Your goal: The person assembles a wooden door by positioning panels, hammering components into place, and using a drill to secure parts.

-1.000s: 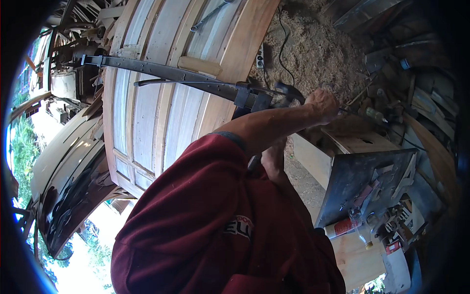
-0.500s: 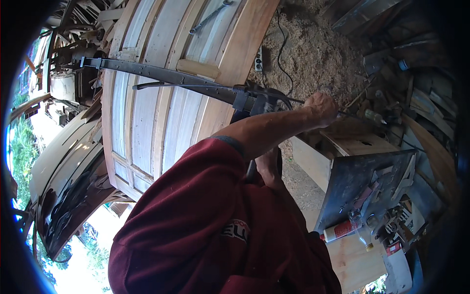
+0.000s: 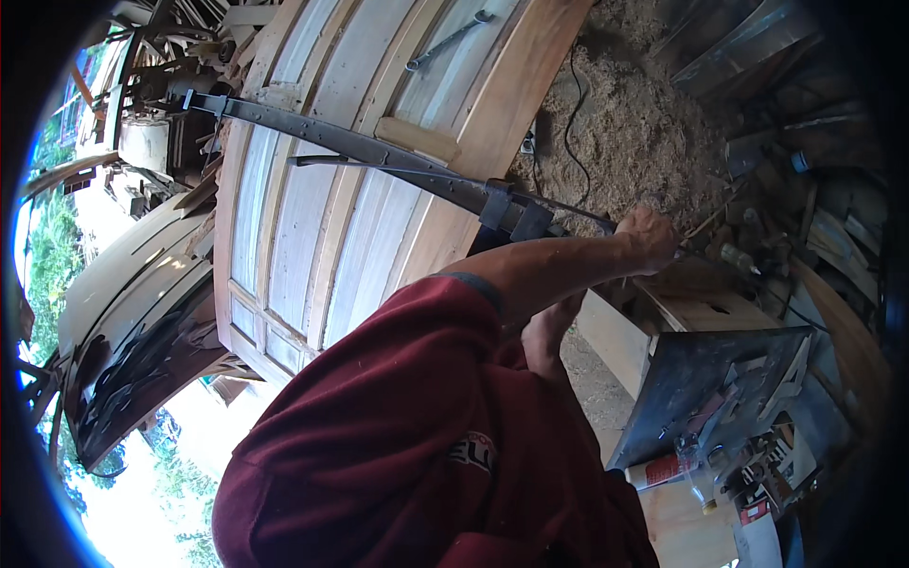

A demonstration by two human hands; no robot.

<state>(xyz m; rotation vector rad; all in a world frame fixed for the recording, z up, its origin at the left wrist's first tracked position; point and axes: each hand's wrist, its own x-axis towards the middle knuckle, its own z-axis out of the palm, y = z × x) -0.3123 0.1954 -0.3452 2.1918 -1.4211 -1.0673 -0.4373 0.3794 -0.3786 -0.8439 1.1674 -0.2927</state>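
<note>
Fingers of the right hand are curled tight at the near end of a long dark bar clamp; what exactly they pinch is hard to make out, since the knuckles hide it. Below that forearm, the left hand pokes out, its fingers mostly covered by the arm and the red sleeve, so I cannot tell whether they are clenched or released. The clamp runs from the right hand up and left across a wooden door with pale slatted panels, its far end reaching the door's upper left edge. A small wood block sits on the door just beside the bar. Sawdust covers the floor beyond, with a black cable across it. To the right, a grey metal table carries small tools, too jumbled to identify. The far right is dark and cut off.
</note>
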